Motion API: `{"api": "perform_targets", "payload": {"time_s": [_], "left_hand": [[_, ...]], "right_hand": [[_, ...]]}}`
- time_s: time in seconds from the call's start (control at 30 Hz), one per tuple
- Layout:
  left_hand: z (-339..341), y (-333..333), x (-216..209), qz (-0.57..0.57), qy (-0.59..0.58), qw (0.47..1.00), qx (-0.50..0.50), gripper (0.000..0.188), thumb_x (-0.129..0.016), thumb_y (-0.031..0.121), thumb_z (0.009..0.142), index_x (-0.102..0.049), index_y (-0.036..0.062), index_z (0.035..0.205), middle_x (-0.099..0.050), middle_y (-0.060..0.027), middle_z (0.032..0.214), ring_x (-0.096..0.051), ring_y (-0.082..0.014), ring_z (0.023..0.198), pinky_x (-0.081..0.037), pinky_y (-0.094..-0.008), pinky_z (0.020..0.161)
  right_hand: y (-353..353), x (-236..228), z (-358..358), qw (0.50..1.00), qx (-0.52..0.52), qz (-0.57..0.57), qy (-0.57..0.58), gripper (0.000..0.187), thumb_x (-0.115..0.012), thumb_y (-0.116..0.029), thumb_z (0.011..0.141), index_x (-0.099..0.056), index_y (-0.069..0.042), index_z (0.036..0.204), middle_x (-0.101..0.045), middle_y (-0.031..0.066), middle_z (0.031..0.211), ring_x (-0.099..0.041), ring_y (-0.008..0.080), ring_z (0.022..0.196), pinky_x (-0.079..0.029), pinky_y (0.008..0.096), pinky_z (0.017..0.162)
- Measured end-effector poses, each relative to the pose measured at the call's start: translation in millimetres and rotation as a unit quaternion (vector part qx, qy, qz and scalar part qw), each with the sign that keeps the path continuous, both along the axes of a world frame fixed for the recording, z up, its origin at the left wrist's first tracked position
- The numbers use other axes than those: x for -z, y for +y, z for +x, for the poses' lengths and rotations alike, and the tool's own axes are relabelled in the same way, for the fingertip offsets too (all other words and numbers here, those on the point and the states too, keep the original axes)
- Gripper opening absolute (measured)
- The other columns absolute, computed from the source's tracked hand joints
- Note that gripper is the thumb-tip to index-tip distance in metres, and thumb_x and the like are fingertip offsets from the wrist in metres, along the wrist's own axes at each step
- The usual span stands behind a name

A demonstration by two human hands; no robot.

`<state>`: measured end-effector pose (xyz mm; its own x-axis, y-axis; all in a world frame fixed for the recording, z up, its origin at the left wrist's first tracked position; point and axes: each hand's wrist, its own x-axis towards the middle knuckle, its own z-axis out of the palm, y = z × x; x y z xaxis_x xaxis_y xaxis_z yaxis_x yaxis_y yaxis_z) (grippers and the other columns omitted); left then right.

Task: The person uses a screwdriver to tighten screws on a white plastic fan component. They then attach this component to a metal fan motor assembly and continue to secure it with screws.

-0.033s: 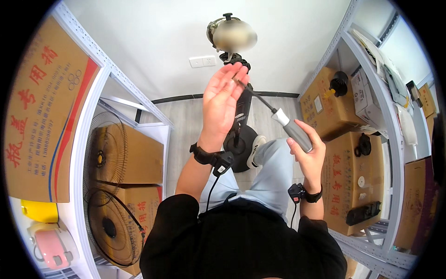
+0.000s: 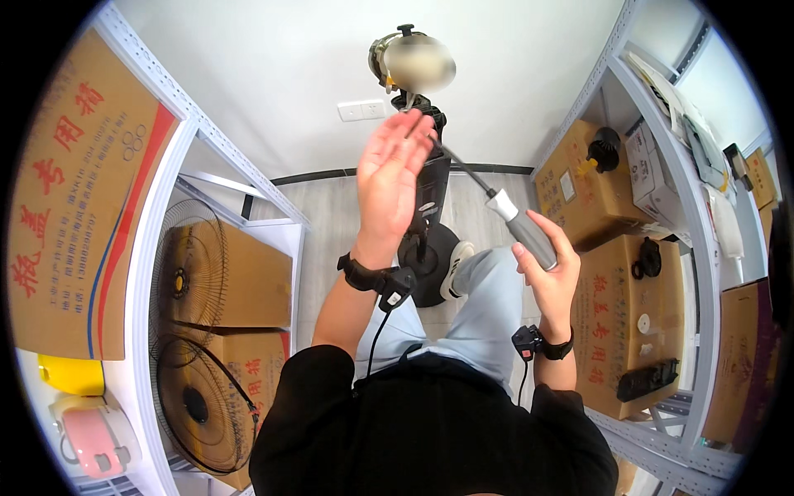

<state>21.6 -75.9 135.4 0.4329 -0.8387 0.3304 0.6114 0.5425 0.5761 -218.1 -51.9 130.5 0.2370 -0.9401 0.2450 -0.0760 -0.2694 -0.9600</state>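
Note:
My right hand [image 2: 549, 277] grips the grey handle of a screwdriver [image 2: 529, 237], whose dark shaft slants up and left. The shaft's tip reaches the fingers of my left hand [image 2: 393, 169], which is turned palm up. Those fingers are bent together around something small that I cannot make out. Just beyond them stands a dark fan stand [image 2: 432, 186] on a round black base [image 2: 428, 264]. At its top sits a fan motor head [image 2: 385, 62], its front blurred over. My left fingers overlap the stand's upper part in this view; whether they touch it I cannot tell.
Shelves flank me on both sides. Wire fan guards [image 2: 194, 405] lean by cartons [image 2: 248, 277] on the left, near a pink appliance [image 2: 93, 438]. Black fan parts [image 2: 648, 379] and a white disc [image 2: 643, 323] lie on a right-hand carton [image 2: 600, 322]. A wall socket [image 2: 361, 110] is ahead.
My left hand has shifted slightly left and its fingers have curled a little more. The screwdriver has moved slightly, still in my right hand.

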Motion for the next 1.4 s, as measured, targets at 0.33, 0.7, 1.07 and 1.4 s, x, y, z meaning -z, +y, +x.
{"api": "perform_targets", "payload": {"time_s": [0.33, 0.7, 1.07, 1.4], "left_hand": [[66, -33, -1, 0.058, -0.013, 0.996, -0.063, 0.025, -0.044, 0.008, 0.099, -0.053, -0.0071, 0.117, -0.059, -0.0135, 0.104, -0.056, -0.0193, 0.089, -0.047, -0.0307, 0.080], [14, -6, 21, 0.109, 0.127, 0.979, 0.115, 0.034, -0.051, 0.020, 0.101, -0.048, -0.0099, 0.117, -0.052, -0.0201, 0.120, -0.052, -0.0318, 0.118, -0.044, -0.0421, 0.106], [21, -13, 27, 0.040, 0.206, 0.974, 0.083, 0.031, -0.039, 0.012, 0.104, -0.041, -0.0126, 0.121, -0.045, -0.0278, 0.130, -0.043, -0.0389, 0.129, -0.038, -0.0459, 0.114], [13, -7, 24, 0.033, 0.090, 0.995, 0.016, 0.029, -0.041, 0.007, 0.102, -0.041, -0.0133, 0.122, -0.044, -0.0294, 0.131, -0.045, -0.0384, 0.128, -0.037, -0.0465, 0.114]], "right_hand": [[-16, 1, 9, 0.998, 0.017, -0.059, 0.004, 0.042, -0.075, -0.004, 0.079, -0.064, -0.003, 0.119, -0.069, 0.0057, 0.098, -0.062, 0.0096, 0.081, -0.050, 0.0234, 0.072], [-12, 2, 23, 0.985, -0.025, -0.140, 0.101, 0.041, -0.076, -0.006, 0.078, -0.065, -0.003, 0.117, -0.071, 0.0124, 0.101, -0.068, 0.0162, 0.089, -0.052, 0.0282, 0.080], [-4, 2, 17, 0.973, -0.018, -0.195, 0.122, 0.040, -0.077, -0.006, 0.076, -0.066, -0.003, 0.115, -0.071, 0.0144, 0.100, -0.070, 0.0210, 0.087, -0.053, 0.0294, 0.076], [-2, 3, 20, 0.977, -0.014, -0.173, 0.125, 0.041, -0.077, -0.007, 0.076, -0.066, -0.003, 0.115, -0.070, 0.0150, 0.102, -0.070, 0.0229, 0.090, -0.053, 0.0297, 0.078]]}}
